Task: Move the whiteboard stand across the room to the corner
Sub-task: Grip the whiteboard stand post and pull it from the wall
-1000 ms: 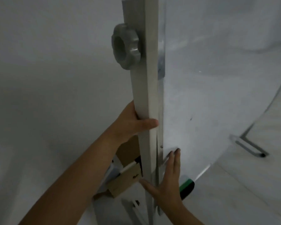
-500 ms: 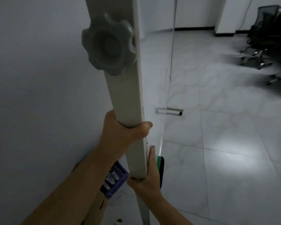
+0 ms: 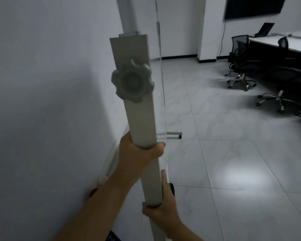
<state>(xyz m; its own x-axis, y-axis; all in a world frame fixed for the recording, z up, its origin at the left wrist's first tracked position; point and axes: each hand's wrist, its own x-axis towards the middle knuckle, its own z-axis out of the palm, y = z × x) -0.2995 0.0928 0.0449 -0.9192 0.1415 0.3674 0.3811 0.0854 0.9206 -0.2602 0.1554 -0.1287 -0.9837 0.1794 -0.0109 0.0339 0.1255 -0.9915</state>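
Close on the left runs a plain white wall point(image 3: 42, 101), smooth and matt, and the stand point(image 3: 141, 119) is right beside it. The floor point(image 3: 233, 153) ahead is pale glossy tile with grey marble veining and thin dark joints; a bright patch of light sits on it to the right. Nothing lies on the tiles directly ahead of the post. Well off to the right stand black mesh office chairs point(image 3: 241, 66) on chrome star bases, drawn up to a long dark desk point(image 3: 285, 49) with a white top, where an open laptop point(image 3: 264, 29) sits near the far end. A dark screen point(image 3: 255, 6) hangs on the far wall above.

The stand's post is a flat-sided, pale grey metal tube, upright and tilted slightly, with a narrower tube rising out of its top. A grey plastic knob point(image 3: 132, 85), lobed like a flower, is screwed into its face. The board point(image 3: 161, 75) shows edge-on just right of the post, a thin line. One foot point(image 3: 172, 133) of the stand, a flat bar with a black cap, rests on the tiles beyond.

The left hand point(image 3: 137, 153) is wrapped tight around the post below the knob, thumb across the front. The right hand point(image 3: 161, 209) grips the post lower down, index finger laid up along its edge. Something green and black point(image 3: 171, 187) peeks out behind that hand; I cannot tell what it is.
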